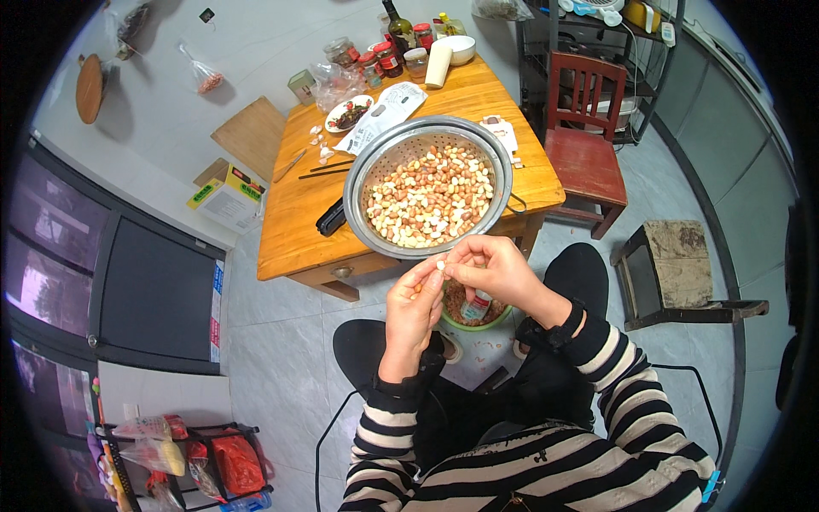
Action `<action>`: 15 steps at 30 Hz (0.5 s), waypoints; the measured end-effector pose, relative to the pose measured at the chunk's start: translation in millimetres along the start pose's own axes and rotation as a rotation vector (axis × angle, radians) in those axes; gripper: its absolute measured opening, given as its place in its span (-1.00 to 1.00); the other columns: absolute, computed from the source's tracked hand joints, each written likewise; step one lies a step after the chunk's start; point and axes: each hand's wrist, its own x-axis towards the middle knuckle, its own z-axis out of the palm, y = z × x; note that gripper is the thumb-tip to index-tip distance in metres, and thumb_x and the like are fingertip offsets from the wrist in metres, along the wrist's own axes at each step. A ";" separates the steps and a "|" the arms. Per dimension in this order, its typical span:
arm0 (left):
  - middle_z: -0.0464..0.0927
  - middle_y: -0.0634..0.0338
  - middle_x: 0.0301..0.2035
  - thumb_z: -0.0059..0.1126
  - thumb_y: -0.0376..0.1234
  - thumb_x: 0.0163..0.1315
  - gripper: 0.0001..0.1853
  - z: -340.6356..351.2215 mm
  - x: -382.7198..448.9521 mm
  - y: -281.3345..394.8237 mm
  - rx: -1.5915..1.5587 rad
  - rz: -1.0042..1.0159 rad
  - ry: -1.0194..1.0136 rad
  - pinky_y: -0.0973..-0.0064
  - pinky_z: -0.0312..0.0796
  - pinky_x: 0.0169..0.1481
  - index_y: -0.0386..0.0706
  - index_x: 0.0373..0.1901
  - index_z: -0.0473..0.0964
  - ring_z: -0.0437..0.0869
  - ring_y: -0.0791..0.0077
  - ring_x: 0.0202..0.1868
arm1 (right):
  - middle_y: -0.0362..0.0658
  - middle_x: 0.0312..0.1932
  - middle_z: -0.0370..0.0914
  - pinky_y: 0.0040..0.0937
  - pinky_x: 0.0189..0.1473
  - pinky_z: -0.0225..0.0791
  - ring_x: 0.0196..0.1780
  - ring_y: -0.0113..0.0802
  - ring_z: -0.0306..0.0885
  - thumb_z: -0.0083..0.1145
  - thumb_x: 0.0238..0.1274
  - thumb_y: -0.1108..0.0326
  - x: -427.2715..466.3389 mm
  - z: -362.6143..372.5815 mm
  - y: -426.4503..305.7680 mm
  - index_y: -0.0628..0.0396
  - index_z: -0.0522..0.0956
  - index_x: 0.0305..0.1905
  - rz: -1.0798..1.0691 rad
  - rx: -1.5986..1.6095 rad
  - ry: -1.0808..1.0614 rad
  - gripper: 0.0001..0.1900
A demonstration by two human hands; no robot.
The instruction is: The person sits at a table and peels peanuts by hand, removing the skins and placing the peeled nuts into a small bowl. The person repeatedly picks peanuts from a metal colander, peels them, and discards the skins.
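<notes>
A pale, skinned peanut (441,264) is pinched between the fingertips of my left hand (413,304) and my right hand (496,269), just in front of a metal colander. More peanuts seem to lie in my left palm, partly hidden by the fingers. The metal colander (354,211) rests at the near edge of the wooden table and holds many peanuts (429,195), some with red skins, others pale. Below my hands, between my feet, stands a green basin (477,328) with reddish-brown peanut skins and a printed packet or container, partly covered by my right hand.
On the wooden table (301,246) are chopsticks (326,169), a plate of food (331,121), garlic, jars and a green glass bottle (401,32). A red wooden chair (585,160) and a worn wooden stool (678,262) stand to the right. Peanut skins dot the floor.
</notes>
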 end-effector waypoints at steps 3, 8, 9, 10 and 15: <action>0.42 0.40 -0.55 0.09 -0.43 0.34 -0.69 6.2 -0.4 0.4 0.053 0.019 0.098 0.80 -0.03 -0.66 -0.37 0.07 0.46 0.17 0.84 -0.68 | -0.23 -0.55 0.56 -0.57 -0.52 0.36 -0.54 -0.60 0.49 0.22 0.16 0.40 -1.9 4.5 -3.0 0.25 0.57 -0.36 -0.088 -0.167 0.066 -0.87; 0.35 0.45 -0.65 0.15 -0.41 0.31 -0.72 10.7 1.4 -2.4 0.200 0.062 0.217 0.77 -0.06 -0.66 -0.37 0.00 0.52 0.14 0.84 -0.71 | -0.18 -0.66 0.48 -0.54 -0.48 0.36 -0.55 -0.61 0.48 0.24 0.04 0.44 -3.2 8.4 1.1 0.23 0.56 -0.44 -0.385 -0.477 0.190 -0.90; 0.35 0.44 -0.65 0.15 -0.41 0.31 -0.72 10.5 1.5 -2.9 0.219 0.078 0.210 0.78 -0.06 -0.66 -0.37 0.00 0.52 0.14 0.84 -0.71 | -0.17 -0.66 0.47 -0.54 -0.48 0.36 -0.55 -0.61 0.47 0.24 0.03 0.44 -2.9 8.5 1.3 0.23 0.56 -0.44 -0.426 -0.539 0.193 -0.90; 0.35 0.44 -0.64 0.15 -0.41 0.31 -0.72 10.2 1.6 -3.5 0.239 0.093 0.202 0.78 -0.06 -0.66 -0.36 0.00 0.52 0.14 0.83 -0.71 | -0.16 -0.66 0.46 -0.55 -0.48 0.35 -0.55 -0.61 0.47 0.24 0.02 0.44 -2.8 8.6 1.4 0.22 0.56 -0.44 -0.466 -0.601 0.196 -0.91; 0.40 0.40 -0.56 0.09 -0.39 0.35 -0.72 5.4 0.6 -0.3 0.039 0.025 0.061 0.81 -0.03 -0.67 -0.35 0.02 0.48 0.16 0.82 -0.68 | -0.28 -0.60 0.49 -0.60 -0.53 0.29 -0.55 -0.64 0.46 0.21 0.10 0.45 -0.8 7.2 4.5 0.22 0.54 -0.41 -0.206 -0.205 0.110 -0.91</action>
